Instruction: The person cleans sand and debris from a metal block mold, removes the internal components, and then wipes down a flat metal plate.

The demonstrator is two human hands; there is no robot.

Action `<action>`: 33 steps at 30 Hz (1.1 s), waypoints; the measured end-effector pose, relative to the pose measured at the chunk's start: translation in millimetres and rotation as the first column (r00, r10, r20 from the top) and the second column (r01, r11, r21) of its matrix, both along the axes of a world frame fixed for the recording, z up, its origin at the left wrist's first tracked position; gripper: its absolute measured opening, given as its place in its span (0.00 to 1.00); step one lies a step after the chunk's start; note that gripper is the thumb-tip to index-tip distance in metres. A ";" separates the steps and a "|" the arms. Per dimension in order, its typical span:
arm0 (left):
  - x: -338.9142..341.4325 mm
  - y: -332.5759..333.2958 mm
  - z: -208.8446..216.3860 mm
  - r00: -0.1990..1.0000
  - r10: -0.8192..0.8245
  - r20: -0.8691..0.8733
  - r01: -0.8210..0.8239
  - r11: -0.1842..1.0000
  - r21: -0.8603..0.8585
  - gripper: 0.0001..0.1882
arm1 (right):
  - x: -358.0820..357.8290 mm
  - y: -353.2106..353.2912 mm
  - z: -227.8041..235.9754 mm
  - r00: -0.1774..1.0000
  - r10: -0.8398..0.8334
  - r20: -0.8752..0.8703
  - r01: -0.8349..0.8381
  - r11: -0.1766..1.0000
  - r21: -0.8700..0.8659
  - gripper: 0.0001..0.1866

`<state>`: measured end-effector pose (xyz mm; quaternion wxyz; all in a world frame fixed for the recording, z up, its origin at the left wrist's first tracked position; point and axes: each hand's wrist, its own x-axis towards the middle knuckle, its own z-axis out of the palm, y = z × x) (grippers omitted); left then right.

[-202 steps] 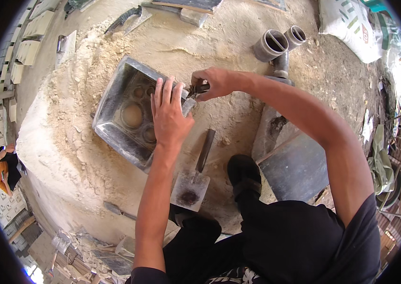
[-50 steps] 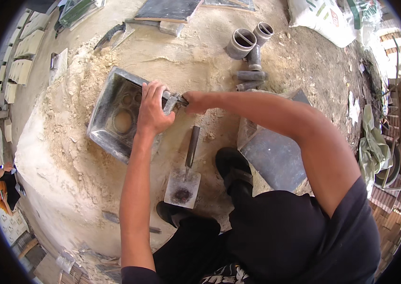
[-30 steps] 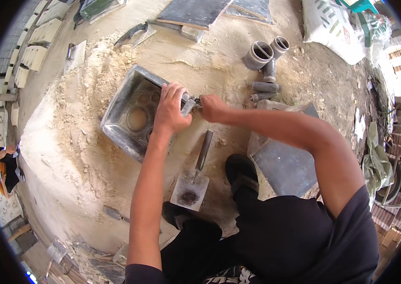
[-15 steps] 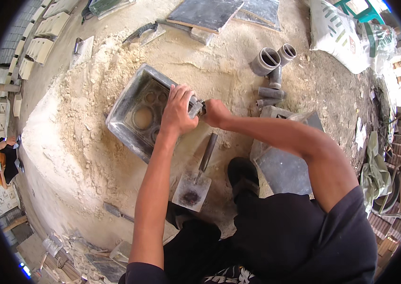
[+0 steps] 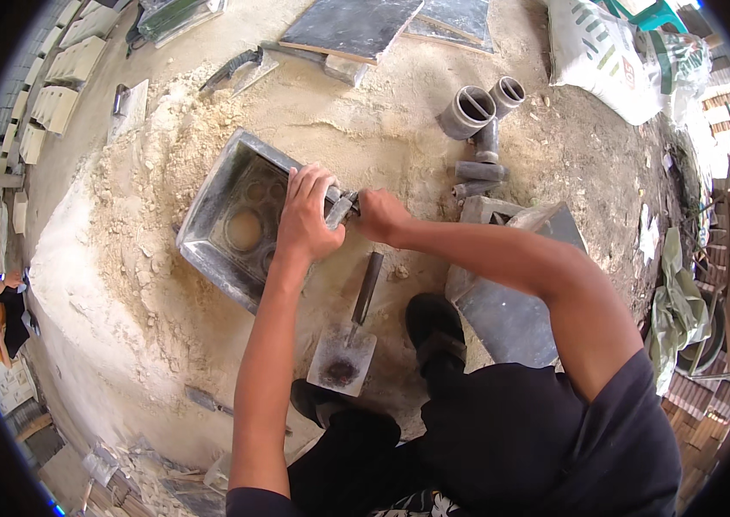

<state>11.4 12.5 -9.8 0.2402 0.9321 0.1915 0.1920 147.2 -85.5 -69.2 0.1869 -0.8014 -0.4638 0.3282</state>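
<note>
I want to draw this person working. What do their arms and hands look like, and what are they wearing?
Both arms are bare from hand to upper arm. The left hand and right hand wear no gloves, rings or watch. A dark short sleeve covers the right shoulder.

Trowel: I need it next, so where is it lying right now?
In the head view the trowel lies on the sandy ground just below both hands, handle pointing up toward the square grey mould, with the person's dark shoe to its right.

A dark short-sleeved shirt (image 5: 554, 431), dark trousers (image 5: 356, 465) and dark sandals (image 5: 434, 327); forearms and hands (image 5: 304, 220) are bare.
</note>
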 end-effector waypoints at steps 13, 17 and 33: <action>3.8 0.8 -2.9 1.000 -0.007 0.027 0.007 1.000 -0.010 0.30 | -0.5 -3.5 -13.3 0.987 -0.091 -0.134 0.082 0.994 -0.068 0.18; 5.9 -3.5 -3.1 1.000 -0.027 0.002 0.027 0.999 -0.029 0.29 | -4.5 -7.1 -12.5 0.970 -0.137 -0.200 0.118 0.987 -0.107 0.20; -34.4 -35.3 13.9 0.930 0.233 -0.286 -0.213 0.972 0.100 0.27 | 48.9 5.3 -12.4 0.807 0.253 -0.533 -0.361 0.926 -0.106 0.22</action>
